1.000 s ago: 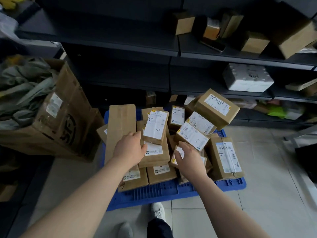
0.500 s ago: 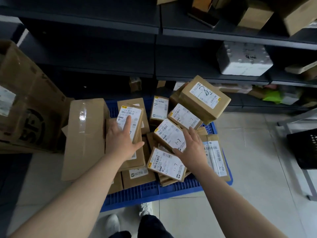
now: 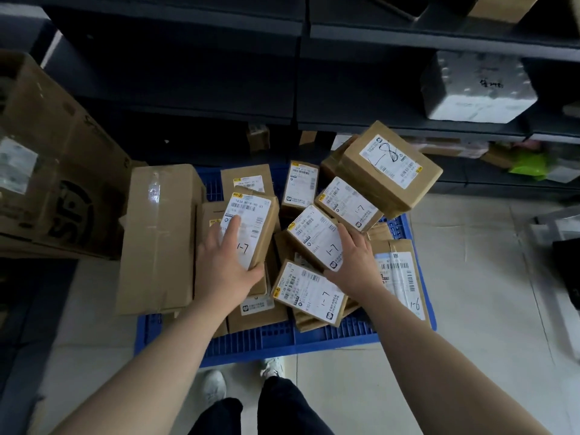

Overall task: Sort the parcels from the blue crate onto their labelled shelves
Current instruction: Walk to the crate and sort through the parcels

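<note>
Blue crate (image 3: pixel 282 340) is on the floor at my feet, heaped with parcels. My left hand (image 3: pixel 224 265) has flat fingers on the left 1-7 parcel (image 3: pixel 251 224) at 10 o'clock, with the thumb hooked round its near end. My right hand (image 3: pixel 354 262) grips the centre 1-7 parcel (image 3: pixel 317 237) by its right edge. Same code, so I guess they go on the same shelf. The 1-8 parcel (image 3: pixel 389 171) is at 1 o'clock and the shelves (image 3: pixel 408 36) are beyond.

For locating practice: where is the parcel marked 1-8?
In the head view, the parcel marked 1-8 lies tilted atop the pile at the far right corner of the blue crate.
</note>
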Demonstrator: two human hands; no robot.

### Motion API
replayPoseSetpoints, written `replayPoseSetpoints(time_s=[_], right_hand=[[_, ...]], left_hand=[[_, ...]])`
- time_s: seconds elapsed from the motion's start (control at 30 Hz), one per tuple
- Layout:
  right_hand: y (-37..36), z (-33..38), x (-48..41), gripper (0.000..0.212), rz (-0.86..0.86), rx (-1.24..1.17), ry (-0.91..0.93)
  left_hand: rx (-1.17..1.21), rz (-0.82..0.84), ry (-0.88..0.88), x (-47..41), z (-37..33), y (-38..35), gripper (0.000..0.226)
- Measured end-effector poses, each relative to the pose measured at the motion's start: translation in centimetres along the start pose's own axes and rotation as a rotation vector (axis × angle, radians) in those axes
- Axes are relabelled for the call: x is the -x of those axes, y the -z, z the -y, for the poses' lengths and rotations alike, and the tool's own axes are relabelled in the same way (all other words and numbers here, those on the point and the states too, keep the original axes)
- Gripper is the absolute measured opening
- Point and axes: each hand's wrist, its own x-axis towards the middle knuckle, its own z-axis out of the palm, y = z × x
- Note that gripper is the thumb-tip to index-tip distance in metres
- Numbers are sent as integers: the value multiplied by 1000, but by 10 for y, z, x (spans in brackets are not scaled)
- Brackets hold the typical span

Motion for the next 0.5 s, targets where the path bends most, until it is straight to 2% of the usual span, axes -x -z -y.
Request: replayPoseSetpoints(time_s=[0.2, 0.5], right_hand=[[25, 11, 15, 98, -175, -219, 26], [52, 64, 64, 86, -249, -301, 214]], left_hand=[[71, -48, -6, 22, -4, 6, 94], [131, -215, 33, 60, -1, 57, 94]])
